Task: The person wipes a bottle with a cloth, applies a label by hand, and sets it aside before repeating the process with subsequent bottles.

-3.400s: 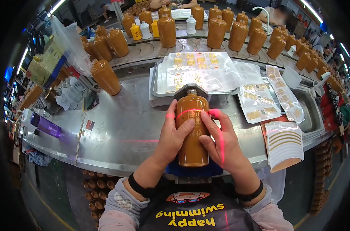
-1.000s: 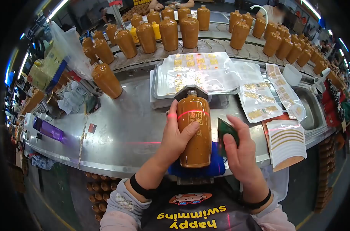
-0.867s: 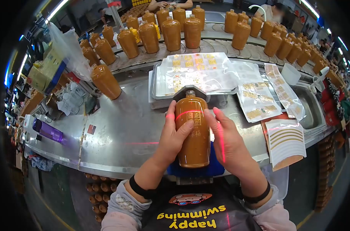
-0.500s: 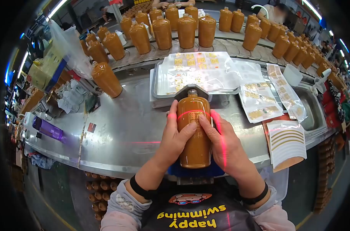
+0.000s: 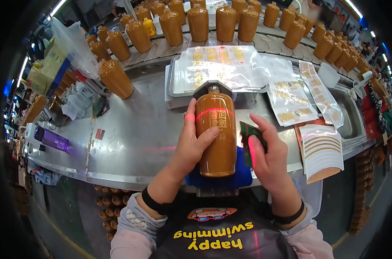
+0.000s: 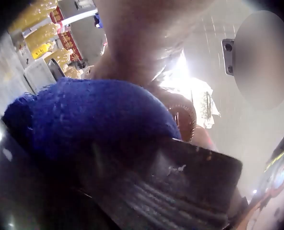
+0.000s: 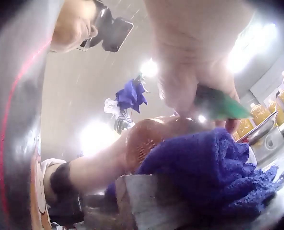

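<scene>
A brown glazed bottle [image 5: 215,159] with gold lettering lies on a blue cloth [image 5: 243,176], its neck toward a dark notched rest [image 5: 201,90]. My left hand [image 5: 189,146] holds it from the left side, thumb over the front below the square gold characters. Just right of the bottle, my right hand [image 5: 271,157] pinches a flat green scraper [image 5: 247,129] between thumb and fingers, apart from the lettering. The right wrist view shows the green scraper [image 7: 230,109] above the blue cloth [image 7: 204,163]. Cloth mostly fills the left wrist view, where the left fingers are hidden.
Behind the rest stands a tray [image 5: 172,86] with gold decal sheets [image 5: 224,64]. More decal sheets [image 5: 291,101] and curved paper strips [image 5: 321,151] lie right, near a sink [image 5: 351,114]. Brown bottles ride a curved conveyor [image 5: 157,48] beyond. A purple flask [image 5: 51,140] lies left.
The right hand has moved off the bottle to its right, and the green scraper now shows in it. The left hand keeps its hold. Conveyor bottles have shifted right.
</scene>
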`<action>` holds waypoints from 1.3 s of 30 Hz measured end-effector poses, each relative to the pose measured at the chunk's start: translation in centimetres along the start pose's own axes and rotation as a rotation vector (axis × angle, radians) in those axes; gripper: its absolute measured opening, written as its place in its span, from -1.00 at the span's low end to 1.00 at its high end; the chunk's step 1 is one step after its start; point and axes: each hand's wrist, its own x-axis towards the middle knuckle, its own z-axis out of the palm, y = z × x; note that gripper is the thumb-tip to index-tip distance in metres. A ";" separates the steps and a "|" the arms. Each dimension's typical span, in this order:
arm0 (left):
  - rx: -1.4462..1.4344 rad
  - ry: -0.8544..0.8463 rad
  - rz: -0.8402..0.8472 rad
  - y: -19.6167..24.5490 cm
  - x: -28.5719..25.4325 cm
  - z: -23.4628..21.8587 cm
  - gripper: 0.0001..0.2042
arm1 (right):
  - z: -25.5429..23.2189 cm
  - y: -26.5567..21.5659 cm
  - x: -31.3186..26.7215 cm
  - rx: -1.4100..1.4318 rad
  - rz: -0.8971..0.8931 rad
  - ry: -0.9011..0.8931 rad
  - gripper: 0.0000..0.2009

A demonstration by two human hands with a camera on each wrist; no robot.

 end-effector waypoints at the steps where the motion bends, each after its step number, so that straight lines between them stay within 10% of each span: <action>1: 0.010 -0.001 -0.006 0.0 0.0 0.0 -0.08 | -0.3 0.0 -0.2 -0.080 -0.089 0.023 -0.68; 5: -0.002 -0.015 -0.012 0.2 0.1 0.0 -0.07 | 0.9 0.7 -1.7 0.271 0.184 -0.114 -0.79; 39: -0.046 -0.017 -0.030 0.5 -0.1 0.5 -0.08 | 2.5 1.7 -1.9 0.197 0.109 -0.020 -0.81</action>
